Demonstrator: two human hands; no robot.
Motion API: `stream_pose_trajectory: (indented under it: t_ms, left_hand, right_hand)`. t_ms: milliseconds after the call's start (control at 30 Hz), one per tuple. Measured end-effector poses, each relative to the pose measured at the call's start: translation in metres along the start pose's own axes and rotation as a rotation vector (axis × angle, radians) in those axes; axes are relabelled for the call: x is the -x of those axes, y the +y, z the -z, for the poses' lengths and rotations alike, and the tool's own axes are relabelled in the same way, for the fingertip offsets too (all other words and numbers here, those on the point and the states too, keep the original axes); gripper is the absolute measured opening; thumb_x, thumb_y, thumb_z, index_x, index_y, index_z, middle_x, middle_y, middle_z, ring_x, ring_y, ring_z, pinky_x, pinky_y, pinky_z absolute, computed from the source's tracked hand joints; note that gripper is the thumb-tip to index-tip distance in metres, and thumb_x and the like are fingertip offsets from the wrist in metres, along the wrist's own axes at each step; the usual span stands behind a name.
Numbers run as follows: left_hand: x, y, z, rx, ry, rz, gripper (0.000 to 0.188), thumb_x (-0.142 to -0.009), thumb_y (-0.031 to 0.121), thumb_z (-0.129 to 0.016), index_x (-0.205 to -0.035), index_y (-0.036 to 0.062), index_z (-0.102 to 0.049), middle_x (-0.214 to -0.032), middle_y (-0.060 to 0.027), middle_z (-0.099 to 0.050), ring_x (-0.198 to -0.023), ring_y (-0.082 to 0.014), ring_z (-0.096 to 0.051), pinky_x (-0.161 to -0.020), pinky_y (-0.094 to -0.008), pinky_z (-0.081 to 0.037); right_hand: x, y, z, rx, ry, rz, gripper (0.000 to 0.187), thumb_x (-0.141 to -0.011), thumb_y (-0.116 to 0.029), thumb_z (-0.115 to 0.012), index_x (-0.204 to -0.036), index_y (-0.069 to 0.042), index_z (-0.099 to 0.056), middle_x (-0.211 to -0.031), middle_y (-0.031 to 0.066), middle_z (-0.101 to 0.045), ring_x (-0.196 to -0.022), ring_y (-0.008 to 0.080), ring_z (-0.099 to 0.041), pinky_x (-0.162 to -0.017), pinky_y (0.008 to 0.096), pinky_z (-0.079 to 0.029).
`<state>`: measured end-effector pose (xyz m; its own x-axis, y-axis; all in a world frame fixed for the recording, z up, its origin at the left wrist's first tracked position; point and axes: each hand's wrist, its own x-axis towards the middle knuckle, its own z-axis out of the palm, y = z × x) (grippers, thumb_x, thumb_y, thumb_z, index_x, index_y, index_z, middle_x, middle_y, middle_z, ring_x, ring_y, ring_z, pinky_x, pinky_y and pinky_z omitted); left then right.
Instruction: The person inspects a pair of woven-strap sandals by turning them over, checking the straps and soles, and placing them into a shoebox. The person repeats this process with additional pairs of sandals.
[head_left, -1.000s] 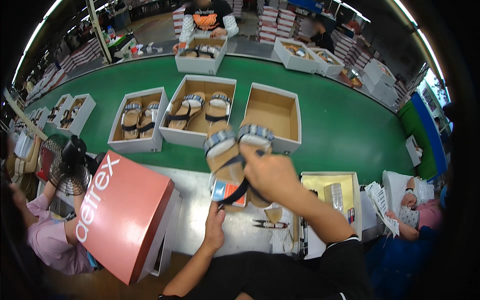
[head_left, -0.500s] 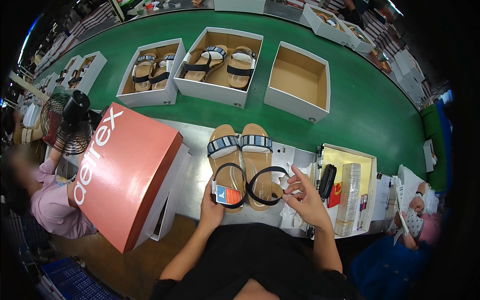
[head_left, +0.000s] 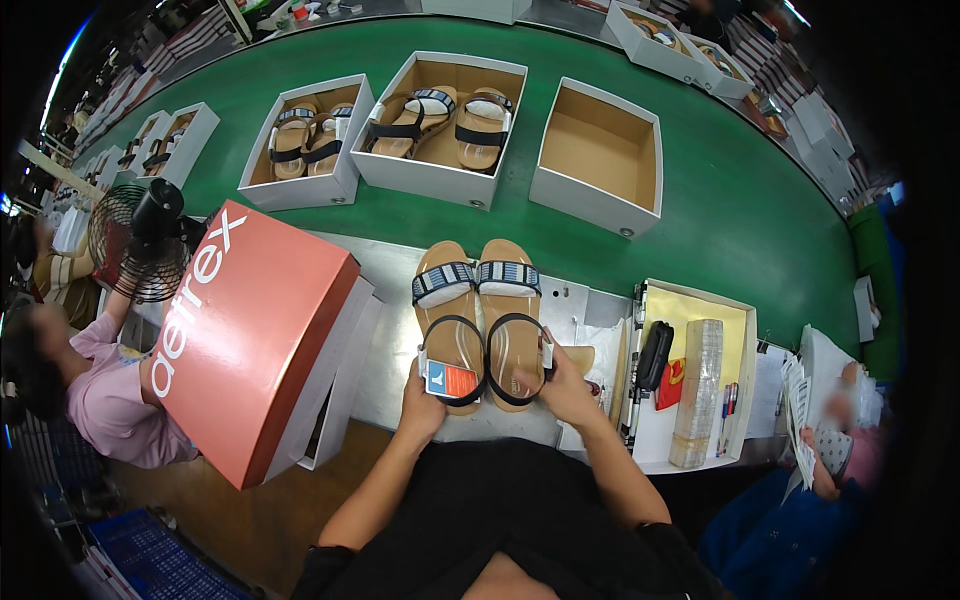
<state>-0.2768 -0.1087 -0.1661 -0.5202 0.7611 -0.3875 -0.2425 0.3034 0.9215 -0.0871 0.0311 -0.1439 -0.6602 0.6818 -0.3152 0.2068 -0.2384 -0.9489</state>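
Observation:
A pair of tan sandals lies side by side in front of me, toes pointing away, with blue-and-white patterned front straps and black ankle straps. Around the heel side of the left sandal (head_left: 458, 340) my left hand (head_left: 421, 407) is closed, beside a blue-and-orange hang tag (head_left: 450, 380). My right hand (head_left: 568, 392) grips the right sandal (head_left: 511, 340) at its outer heel, where the ankle strap fastens. White padding sits under both front straps. The undersides of the sandals are hidden, and so are some of my fingertips.
A large orange-red shoebox (head_left: 255, 335) stands at left near a black fan (head_left: 150, 235). Across the green surface (head_left: 720, 220) sit two boxes of sandals (head_left: 440, 180) and an open shoebox (head_left: 598, 150). At right, a tray (head_left: 660, 450) holds pens and a black pouch. People work on both sides.
My right hand has left the loose end of the right ankle strap and moved inward to the sandal's heel. That strap now stands closer to the heel. My left hand keeps its hold.

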Motion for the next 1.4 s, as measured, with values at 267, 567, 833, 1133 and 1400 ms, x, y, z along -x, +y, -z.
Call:
stream_pose_trajectory:
  t_ms: [267, 567, 833, 1133, 1400]
  left_hand:
    - [0.010, -0.003, -0.001, 0.309, 0.065, -0.105, 0.049, -0.099, 0.011, -0.060, -0.143, 0.0035, -0.041, -0.112, -0.0081, -0.065, -0.092, -0.0148, -0.066, -0.085, -0.0310, -0.054]
    - [0.026, 0.071, 0.025, -0.354, 0.267, -0.756, 0.077, -0.073, 0.011, -0.083, -0.142, 0.0052, -0.051, -0.145, -0.0221, -0.043, -0.132, -0.0336, -0.045, -0.111, -0.0421, -0.034]
    - [0.051, 0.112, 0.016, -0.751, 0.429, -0.948, 0.068, -0.069, 0.012, -0.083, -0.133, 0.0083, -0.060, -0.145, -0.0268, -0.041, -0.126, -0.0410, -0.044, -0.106, -0.0484, -0.035]
    - [0.060, 0.121, 0.014, -0.851, 0.511, -0.990, 0.063, -0.066, 0.013, -0.083, -0.127, 0.0102, -0.066, -0.142, -0.0274, -0.044, -0.124, -0.0415, -0.045, -0.105, -0.0478, -0.036]
    - [0.065, 0.130, 0.009, -0.928, 0.476, -0.990, 0.067, -0.059, 0.010, -0.085, -0.123, 0.0120, -0.068, -0.140, -0.0276, -0.046, -0.121, -0.0413, -0.049, -0.101, -0.0468, -0.040]
  right_hand:
    - [0.010, -0.018, -0.031, 0.333, 0.249, 0.469, 0.064, -0.097, -0.013, -0.062, -0.151, 0.003, -0.030, -0.143, 0.0170, -0.047, -0.133, 0.0225, -0.044, -0.111, 0.0334, -0.034]
    - [0.052, -0.111, -0.012, 0.816, 0.588, 0.761, 0.068, -0.066, -0.014, -0.084, -0.129, -0.005, -0.060, -0.141, 0.0249, -0.048, -0.122, 0.0410, -0.051, -0.104, 0.0472, -0.039]
    - [0.065, -0.119, -0.011, 0.959, 0.711, 0.899, 0.062, -0.056, -0.007, -0.072, -0.117, -0.014, -0.069, -0.139, 0.0217, -0.051, -0.117, 0.0379, -0.054, -0.097, 0.0448, -0.040]
    - [0.069, -0.126, -0.015, 0.983, 0.742, 0.920, 0.056, -0.059, -0.009, -0.076, -0.114, -0.013, -0.069, -0.138, 0.0236, -0.052, -0.117, 0.0390, -0.054, -0.097, 0.0456, -0.040]
    - [0.070, -0.104, -0.009, 0.947, 0.710, 0.858, 0.060, -0.064, -0.013, -0.082, -0.120, -0.007, -0.063, -0.141, 0.0279, -0.048, -0.124, 0.0435, -0.049, -0.104, 0.0513, -0.038]
